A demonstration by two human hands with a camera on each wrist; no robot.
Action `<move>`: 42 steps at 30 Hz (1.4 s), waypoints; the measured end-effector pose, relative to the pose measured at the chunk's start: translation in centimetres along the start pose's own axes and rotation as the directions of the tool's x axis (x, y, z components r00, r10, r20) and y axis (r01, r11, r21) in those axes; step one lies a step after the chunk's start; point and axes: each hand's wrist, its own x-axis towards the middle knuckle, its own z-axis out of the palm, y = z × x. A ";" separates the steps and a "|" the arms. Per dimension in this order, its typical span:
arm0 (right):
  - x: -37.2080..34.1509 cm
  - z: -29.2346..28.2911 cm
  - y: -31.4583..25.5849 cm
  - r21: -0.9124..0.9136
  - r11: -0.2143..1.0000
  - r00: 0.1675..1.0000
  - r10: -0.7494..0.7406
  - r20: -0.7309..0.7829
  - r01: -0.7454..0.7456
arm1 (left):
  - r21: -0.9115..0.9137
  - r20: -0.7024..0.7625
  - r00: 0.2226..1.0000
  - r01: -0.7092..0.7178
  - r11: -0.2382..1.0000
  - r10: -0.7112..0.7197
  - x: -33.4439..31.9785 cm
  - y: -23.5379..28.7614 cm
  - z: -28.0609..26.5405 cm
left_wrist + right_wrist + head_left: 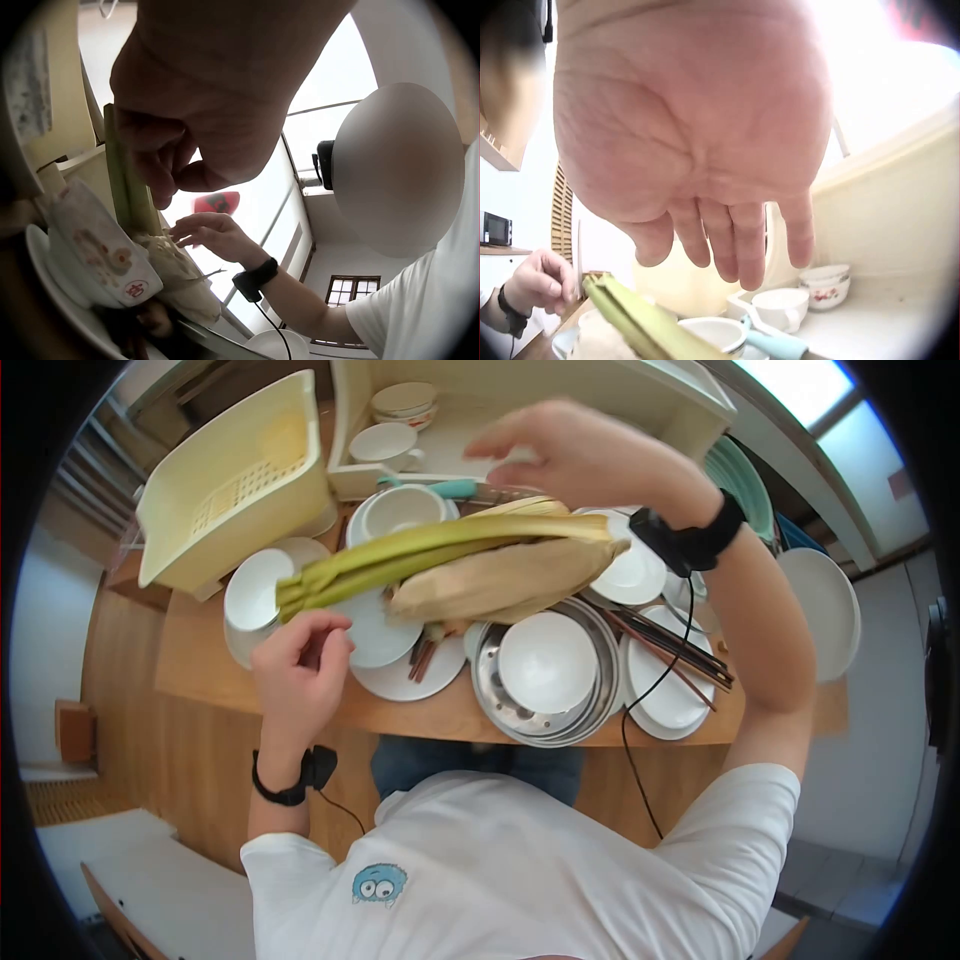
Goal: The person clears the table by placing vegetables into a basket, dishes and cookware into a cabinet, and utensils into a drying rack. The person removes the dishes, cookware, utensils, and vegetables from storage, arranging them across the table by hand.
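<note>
A long bundle of green stalks (400, 556) and a pale tan husk-like piece (500, 582) lies across bowls and plates; its green end also shows in the left wrist view (129, 184) and the right wrist view (641, 319). My left hand (305, 665) is beside that green end, fingers loosely curled and holding nothing; a gap separates them in the right wrist view. My right hand (575, 455) is raised beyond the bundle, near the cream rack, fingers extended and palm bare (694, 127).
A yellow basket (225, 490) stands at the back left. White cups (385, 445) sit in the cream rack (640, 410). Nearer are a white bowl (547, 662) inside metal strainers (485, 685), stacked plates (670, 705), chopsticks (690, 655) and a turquoise-handled tool (453, 488). A cable (627, 745) hangs from my right wrist.
</note>
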 end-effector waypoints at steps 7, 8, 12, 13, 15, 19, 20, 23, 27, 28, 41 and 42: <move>-14.3 -14.7 16.7 0.121 0.687 0.553 0.665 -0.501 -0.716 | 0.018 0.042 0.992 -0.122 0.992 0.121 -0.1 -0.3 1.1; -16.9 -15.3 21.7 0.107 0.603 0.520 0.752 -0.405 -0.790 | 0.035 0.057 0.993 -0.107 0.994 0.104 -0.1 -0.1 1.3; -19.5 -8.6 25.6 -0.008 0.321 0.316 0.925 -0.209 -0.947 | 0.083 0.090 0.988 -0.134 0.988 0.126 0.4 0.7 2.0; -20.2 -7.3 28.6 -0.135 0.292 0.303 0.951 -0.068 -0.947 | 0.084 0.101 0.988 -0.129 0.988 0.120 0.5 1.0 2.3; -20.5 -4.9 32.1 -0.289 0.325 0.317 0.946 0.075 -0.900 | 0.094 0.113 0.988 -0.119 0.988 0.108 0.7 1.7 2.7; -19.7 -3.9 31.1 -0.042 0.348 0.340 0.931 0.132 -0.937 | 0.127 0.152 0.984 -0.108 0.986 0.089 0.9 2.5 3.2; -19.5 -4.1 30.4 -0.043 0.328 0.321 0.939 0.122 -0.944 | 0.114 0.148 0.986 -0.096 0.989 0.079 0.9 2.6 3.4; -20.8 -3.3 32.8 0.074 0.359 0.366 0.916 0.166 -0.931 | 0.081 0.170 0.983 -0.084 0.993 0.069 1.3 2.6 3.9; -21.2 -3.5 32.0 -0.037 0.344 0.339 0.936 0.098 -0.938 | 0.115 0.207 0.967 -0.176 0.978 0.150 1.8 3.3 4.2; -21.4 -3.3 32.9 0.036 0.287 0.289 0.947 0.141 -0.957 | 0.107 0.219 0.965 -0.173 0.979 0.147 1.7 3.5 4.1; -24.0 -3.1 34.1 0.610 0.034 0.339 0.855 0.393 -0.792 | 0.093 0.246 0.957 -0.183 0.979 0.156 1.8 3.0 3.6; -24.1 -3.5 33.9 0.568 0.062 0.324 0.870 0.373 -0.821 | 0.092 0.236 0.959 -0.184 0.979 0.158 1.9 3.0 3.6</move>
